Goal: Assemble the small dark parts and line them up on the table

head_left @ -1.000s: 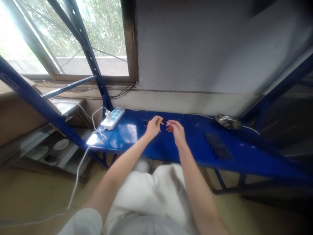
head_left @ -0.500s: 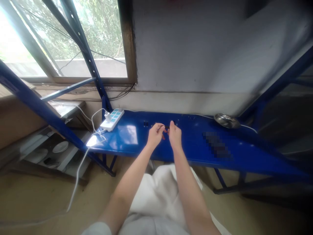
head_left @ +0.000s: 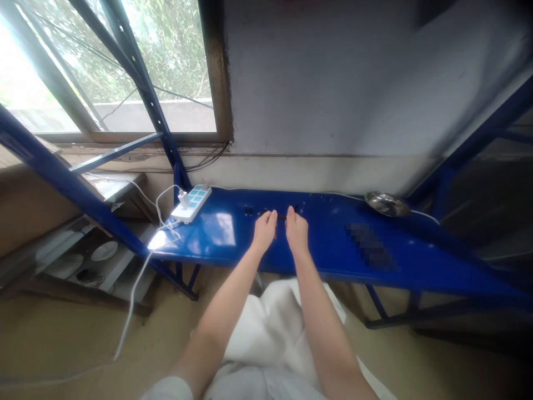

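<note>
Nearest to the camera: white cloth [head_left: 270, 333] over the person's lap, below the grip, with both bare forearms reaching out over it to the bench edge.

Left hand [head_left: 265, 232] and right hand [head_left: 296, 232] rest side by side just over the near half of the bench, fingers pointing away from the body, close together but not touching. Grip state: cannot tell. Neither hand is spread wide, but the fingers hide how they meet the part.

Small black piece [head_left: 282, 217]: just ahead of the grip, between the two hands and near the fingertips of both. It is too small to identify, and contact with the fingers cannot be confirmed.

Bench [head_left: 333, 253]: glossy blue metal, running left and right of the grip. A row of small slots [head_left: 249, 210] lies just ahead and to the left of the left hand. A pixelated patch [head_left: 370, 247] covers part of the top to the right of the grip.

Further left, at the wall end: white power strip [head_left: 191, 203] with blue switches and a white plug [head_left: 183, 197] seated in it. White cable [head_left: 133, 300] drops from there past the bench edge toward the floor [head_left: 50, 344].

Further right, well apart from the grip: steel dish [head_left: 387, 204] at the back edge, tilted, with a thin white wire beside it.

Beyond the bench: grey wall [head_left: 325, 83] and, to the left, a window [head_left: 166, 66] showing foliage.
</note>
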### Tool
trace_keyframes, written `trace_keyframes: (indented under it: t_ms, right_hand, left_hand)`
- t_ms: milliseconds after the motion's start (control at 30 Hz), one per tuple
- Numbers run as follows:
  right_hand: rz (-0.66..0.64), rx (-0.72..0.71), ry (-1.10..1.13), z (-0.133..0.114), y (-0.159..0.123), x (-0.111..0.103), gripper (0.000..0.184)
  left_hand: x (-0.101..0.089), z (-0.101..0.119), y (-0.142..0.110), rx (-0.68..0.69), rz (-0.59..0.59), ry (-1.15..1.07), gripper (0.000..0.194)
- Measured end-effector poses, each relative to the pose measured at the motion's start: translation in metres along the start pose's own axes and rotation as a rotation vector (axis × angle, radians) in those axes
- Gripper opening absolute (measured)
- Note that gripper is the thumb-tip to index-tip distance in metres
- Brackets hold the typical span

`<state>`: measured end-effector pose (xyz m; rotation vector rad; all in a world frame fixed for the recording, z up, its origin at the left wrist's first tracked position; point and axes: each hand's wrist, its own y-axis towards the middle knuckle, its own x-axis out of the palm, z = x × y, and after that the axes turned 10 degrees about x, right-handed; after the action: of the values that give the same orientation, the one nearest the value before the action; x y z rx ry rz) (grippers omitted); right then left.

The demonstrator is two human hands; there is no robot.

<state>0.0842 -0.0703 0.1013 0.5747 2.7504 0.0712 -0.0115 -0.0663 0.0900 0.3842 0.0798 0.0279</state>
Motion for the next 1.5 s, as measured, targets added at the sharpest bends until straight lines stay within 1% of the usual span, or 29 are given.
trace_keyframes:
  t_ms: [133, 267, 333, 467, 567, 667, 733, 833, 967, 1067, 1133, 1233, 1300, 1333, 1500]
  right_hand:
    - [-0.022, -0.033, -0.021, 0.004, 0.001, 0.000, 0.054]
    - [-0.038, -0.075, -0.081, 0.009, 0.002, 0.000, 0.054]
    - [-0.057, -0.103, -0.109, 0.010, 0.004, -0.001, 0.054]
    - [-0.127, -0.198, -0.194, 0.011, 0.009, -0.003, 0.052]
    - [-0.172, -0.273, -0.249, 0.010, 0.013, -0.004, 0.048]
    - [-0.221, -0.300, -0.259, 0.008, 0.016, -0.007, 0.044]
    - [-0.261, -0.301, -0.258, 0.005, 0.017, -0.009, 0.041]
    - [-0.319, -0.338, -0.262, 0.000, 0.019, -0.014, 0.033]
    - [-0.384, -0.383, -0.319, -0.001, 0.026, -0.021, 0.017]
    - [-0.347, -0.370, -0.390, 0.002, 0.034, -0.025, 0.012]
    - [-0.289, -0.349, -0.386, 0.002, 0.038, -0.026, 0.013]
    - [-0.244, -0.373, -0.284, -0.001, 0.039, -0.023, 0.013]
    - [-0.280, -0.409, -0.238, -0.003, 0.037, -0.018, 0.014]
    - [-0.311, -0.417, -0.235, -0.003, 0.036, -0.016, 0.014]
    - [-0.432, -0.391, -0.261, -0.001, 0.032, -0.008, 0.018]
  left_hand:
    - [0.003, -0.003, 0.000, -0.148, 0.035, -0.136, 0.039]
    - [0.003, -0.004, 0.002, -0.355, 0.085, -0.265, 0.033]
    - [0.001, -0.004, 0.004, -0.436, 0.100, -0.316, 0.031]
    - [-0.004, -0.008, 0.009, -0.557, 0.084, -0.417, 0.029]
    - [-0.010, -0.011, 0.014, -0.582, 0.058, -0.466, 0.026]
    - [-0.016, -0.013, 0.018, -0.564, 0.012, -0.442, 0.029]
    - [-0.019, -0.012, 0.021, -0.521, 0.001, -0.396, 0.031]
    - [-0.026, -0.008, 0.024, -0.422, 0.026, -0.310, 0.032]
    - [-0.034, -0.001, 0.028, -0.327, 0.081, -0.170, 0.034]
    - [-0.040, 0.004, 0.029, -0.238, 0.103, -0.093, 0.033]
    - [-0.042, 0.005, 0.028, -0.183, 0.073, -0.041, 0.030]
    - [-0.041, 0.006, 0.026, -0.144, -0.054, 0.027, 0.027]
    - [-0.038, 0.005, 0.024, -0.122, -0.126, 0.029, 0.026]
    - [-0.036, 0.004, 0.024, -0.108, -0.140, 0.016, 0.025]
    - [-0.032, 0.002, 0.021, -0.042, -0.145, -0.042, 0.025]
